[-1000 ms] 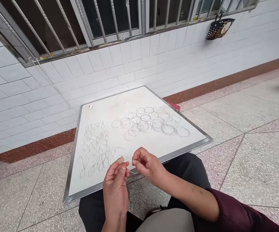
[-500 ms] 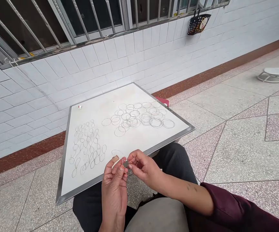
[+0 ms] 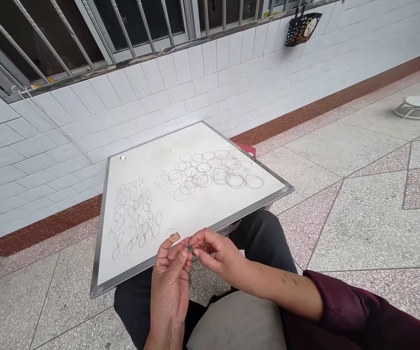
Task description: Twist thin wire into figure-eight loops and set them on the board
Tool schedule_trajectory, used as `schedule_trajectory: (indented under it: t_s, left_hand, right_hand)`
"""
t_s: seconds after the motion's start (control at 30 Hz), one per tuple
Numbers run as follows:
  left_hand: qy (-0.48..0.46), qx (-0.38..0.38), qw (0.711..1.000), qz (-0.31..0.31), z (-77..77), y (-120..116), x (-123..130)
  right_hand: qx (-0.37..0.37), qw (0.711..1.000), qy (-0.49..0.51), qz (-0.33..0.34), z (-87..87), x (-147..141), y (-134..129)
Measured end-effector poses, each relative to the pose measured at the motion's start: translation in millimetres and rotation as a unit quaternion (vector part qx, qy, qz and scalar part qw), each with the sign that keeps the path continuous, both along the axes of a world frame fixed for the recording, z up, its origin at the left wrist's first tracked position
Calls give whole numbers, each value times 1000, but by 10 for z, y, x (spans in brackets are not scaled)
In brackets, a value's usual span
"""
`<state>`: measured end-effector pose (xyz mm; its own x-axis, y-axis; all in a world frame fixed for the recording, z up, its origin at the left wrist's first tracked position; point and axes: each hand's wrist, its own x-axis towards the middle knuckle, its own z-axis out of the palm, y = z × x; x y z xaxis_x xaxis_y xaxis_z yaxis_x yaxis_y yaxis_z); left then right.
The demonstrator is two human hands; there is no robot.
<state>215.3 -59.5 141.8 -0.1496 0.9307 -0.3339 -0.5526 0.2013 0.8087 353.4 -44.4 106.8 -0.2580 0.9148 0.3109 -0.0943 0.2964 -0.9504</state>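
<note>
Over the table's near edge, my left hand [image 3: 173, 277] pinches a thin wire loop [image 3: 196, 267] between thumb and fingers. A tan wrap [image 3: 174, 237] covers one of its fingertips. My right hand [image 3: 220, 256] meets it from the right, thumb and forefinger closed on the same wire. Parts of the loop curve out above and below the fingertips. A small dark greyish patch shows between the two hands; what it is I cannot tell. Round wire rings [image 3: 254, 182] lie overlapping on the table's right half. Twisted, figure-eight wire loops [image 3: 118, 248] lie in rows on the left.
The white table [image 3: 151, 146] has a grey metal rim and stands against a tiled wall [image 3: 180, 82]. A tiny red and white item [image 3: 123, 159] sits at its far left corner. A black basket [image 3: 302, 29] hangs from the window bars. A white stool [image 3: 419, 107] stands far right.
The view has shifted slightly. My right fingertips have moved slightly at the wire, and more of the loop shows below the fingers. Both hands keep their pinch.
</note>
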Motion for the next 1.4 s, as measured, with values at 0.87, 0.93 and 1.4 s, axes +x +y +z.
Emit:
schedule_trajectory:
  t_s: [0.87, 0.93, 1.4]
  left_hand:
    - [-19, -4, 999, -30, -97, 0, -106]
    - [-20, -15, 999, -26, -92, -3, -113]
    - [-24, -19, 999, -27, -149, -8, -175]
  right_hand:
    - [-39, 999, -7, 22, -19, -20, -23]
    - [-43, 999, -10, 26, -25, -24, -26]
    - [-51, 997, -52, 33, -176, -42, -7]
